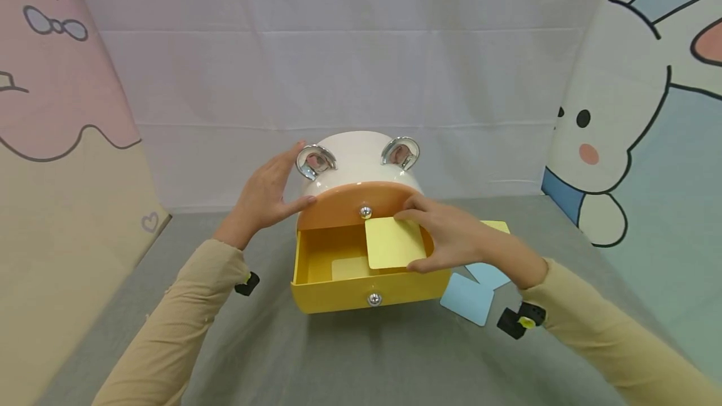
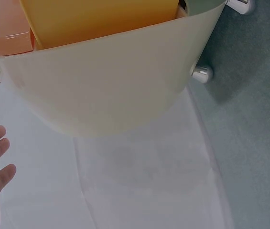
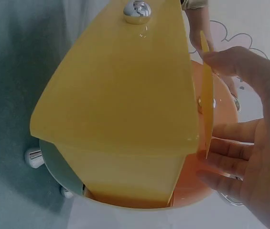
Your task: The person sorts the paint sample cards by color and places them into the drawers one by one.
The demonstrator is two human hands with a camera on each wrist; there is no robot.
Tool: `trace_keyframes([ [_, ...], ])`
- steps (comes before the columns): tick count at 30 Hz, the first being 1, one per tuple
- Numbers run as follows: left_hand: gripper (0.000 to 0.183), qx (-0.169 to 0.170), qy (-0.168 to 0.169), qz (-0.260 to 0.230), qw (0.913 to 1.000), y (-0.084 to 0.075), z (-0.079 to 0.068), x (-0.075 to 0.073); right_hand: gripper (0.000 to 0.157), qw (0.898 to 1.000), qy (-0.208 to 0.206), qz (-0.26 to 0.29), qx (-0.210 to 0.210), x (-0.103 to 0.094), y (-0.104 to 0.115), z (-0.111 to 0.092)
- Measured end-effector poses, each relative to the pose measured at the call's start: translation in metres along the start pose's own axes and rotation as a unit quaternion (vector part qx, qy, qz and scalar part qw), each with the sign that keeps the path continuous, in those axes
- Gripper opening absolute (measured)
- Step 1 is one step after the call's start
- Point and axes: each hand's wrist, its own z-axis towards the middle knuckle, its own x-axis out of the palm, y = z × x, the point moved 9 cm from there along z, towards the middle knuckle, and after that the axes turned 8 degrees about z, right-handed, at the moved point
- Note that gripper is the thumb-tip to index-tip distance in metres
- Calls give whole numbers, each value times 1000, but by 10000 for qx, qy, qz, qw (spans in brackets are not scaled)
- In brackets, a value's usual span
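A white, round-topped drawer box with two silver ears stands on the table. Its orange upper drawer is closed, while the yellow lower drawer is pulled out. Between thumb and fingers my right hand pinches a square yellow card, tilted over the right half of that drawer. In the right wrist view the card shows edge-on. Another yellow card lies inside the drawer. Beside the box's left ear is my left hand, fingers extended and thumb close to the orange drawer's edge.
Light blue cards lie on the grey table right of the box. A yellow card shows partly behind my right forearm. White cloth hangs behind, with cartoon-printed panels at the sides.
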Motion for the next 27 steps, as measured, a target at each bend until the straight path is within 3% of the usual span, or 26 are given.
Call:
trace_keyframes([
  [5,93,-8,15,-6,10000,0,0,0,67,9998,-37,84,-176,6,0,4],
  [16,94,55,-53,-15,10000,-1,0,-1,68,9993,-118,328,-149,11,-5,3],
  [27,94,33,-48,-40,10000,-1,-1,0,65,9979,-59,640,126,13,-13,-3],
])
